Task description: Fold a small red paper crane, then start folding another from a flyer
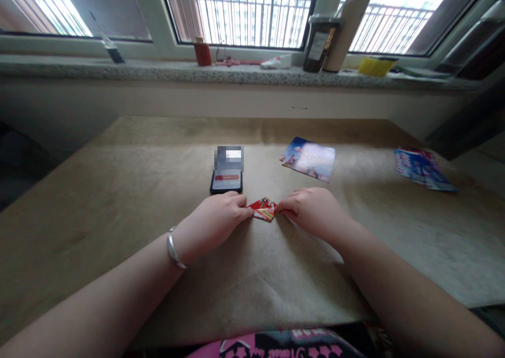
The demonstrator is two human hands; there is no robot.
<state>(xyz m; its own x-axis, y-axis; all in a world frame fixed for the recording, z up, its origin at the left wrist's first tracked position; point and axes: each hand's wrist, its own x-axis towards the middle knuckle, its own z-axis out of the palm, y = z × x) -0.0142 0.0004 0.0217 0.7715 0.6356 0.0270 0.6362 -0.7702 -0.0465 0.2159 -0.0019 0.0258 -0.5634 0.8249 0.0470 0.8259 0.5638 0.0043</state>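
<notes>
A small piece of folded paper (263, 209), red with yellow and printed figures, lies at the middle of the table between my hands. My left hand (221, 215), with a silver bangle at the wrist, pinches its left corner. On the other side, the fingers of my right hand (308, 211) are closed on the right corner. Just beyond my left hand is a smartphone (228, 182) with a lit screen, its upper part blurred out. Printed blue and pink sheets (310, 158) lie flat past my right hand.
Several more printed sheets (423, 169) are fanned out at the table's right side. A brownish cover spreads over the table (118, 190). Along the granite windowsill (150, 71) stand a red container (202, 53), a dark lidded container (319, 45) and a yellow object (374, 66).
</notes>
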